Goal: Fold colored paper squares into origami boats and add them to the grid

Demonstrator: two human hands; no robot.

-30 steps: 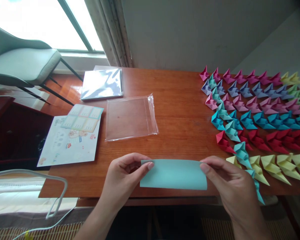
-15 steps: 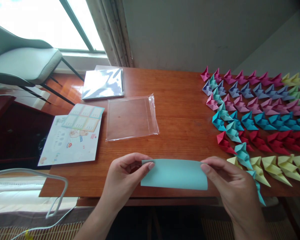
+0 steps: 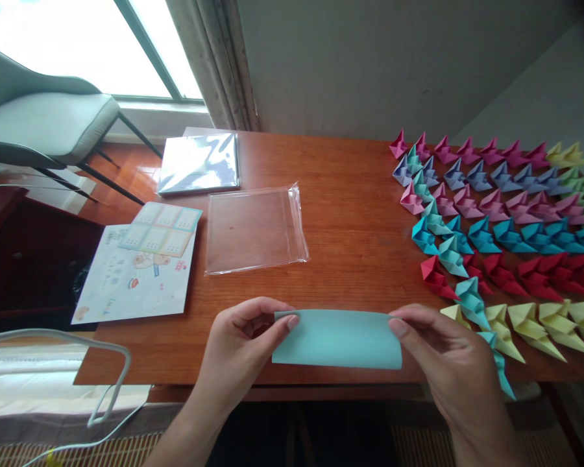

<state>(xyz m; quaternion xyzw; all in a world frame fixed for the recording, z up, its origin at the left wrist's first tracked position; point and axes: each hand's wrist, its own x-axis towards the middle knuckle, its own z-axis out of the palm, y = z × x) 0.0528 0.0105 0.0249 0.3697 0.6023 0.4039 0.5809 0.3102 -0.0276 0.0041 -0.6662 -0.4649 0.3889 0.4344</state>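
Note:
A pale turquoise sheet of paper, bent over into a wide strip, spans the gap between my hands near the table's front edge. My left hand pinches its upper left corner between thumb and fingers. At the upper right corner, my right hand has the same kind of pinch. The strip's lower edge curves slightly and hangs free. Close to my right hand stand folded turquoise paper pieces and pale yellow ones; my right hand partly hides the nearest of them.
Rows of folded paper pieces in pink, purple, blue and red fill the table's right side. A clear plastic sleeve lies left of centre. Beyond it is a shiny wrapped pack. Printed sheets overhang the left edge.
My hands and the turquoise paper hold nearly the same pose. The whole view has shifted very slightly.

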